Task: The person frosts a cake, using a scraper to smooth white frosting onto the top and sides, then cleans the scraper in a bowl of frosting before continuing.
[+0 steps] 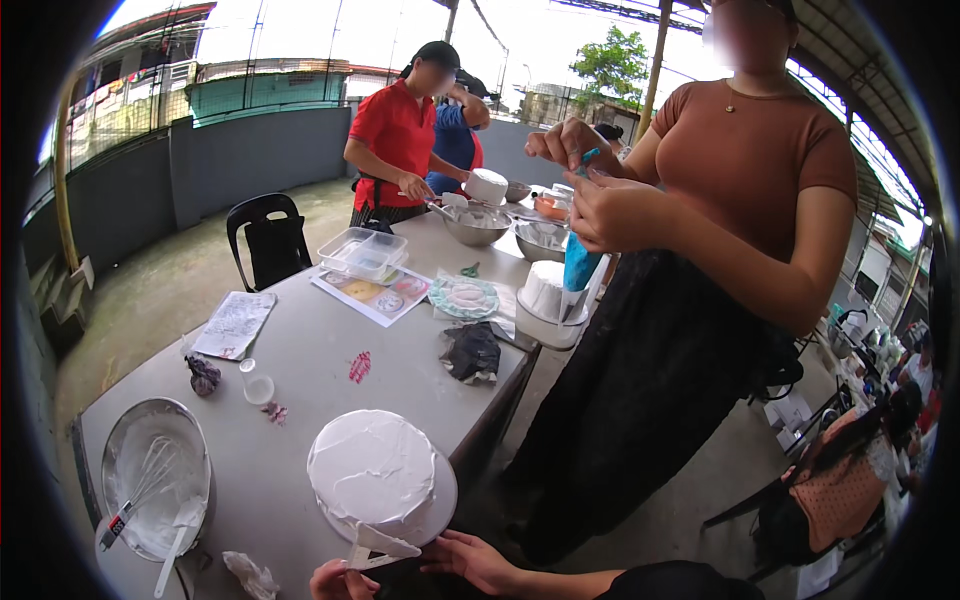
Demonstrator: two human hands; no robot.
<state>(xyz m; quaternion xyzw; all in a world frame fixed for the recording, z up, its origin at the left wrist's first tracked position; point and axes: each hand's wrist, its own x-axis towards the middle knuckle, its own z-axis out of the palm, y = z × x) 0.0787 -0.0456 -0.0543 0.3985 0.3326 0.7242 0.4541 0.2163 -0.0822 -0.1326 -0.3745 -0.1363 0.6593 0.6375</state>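
A round cake covered in white frosting (371,465) sits on a white round stand (448,499) right before me. Its top is uneven, with ridges in the frosting. My left hand (341,581) grips a white triangular cake scraper (371,559) at the near side of the cake. Frosting is heaped along the scraper's upper edge. My right hand (476,564) has its fingers spread at the near right rim of the stand, seemingly touching it. Part of the stand is hidden under the cake and behind the scraper.
A steel bowl (112,450) holds frosting, a whisk (139,484) and a white spatula (176,544). Crumpled plastic (250,576) lies nearby. A co-worker (750,172) with a blue piping bag (579,259) stands at right beside another cake (545,289). Farther back, a person in red (394,135) works.
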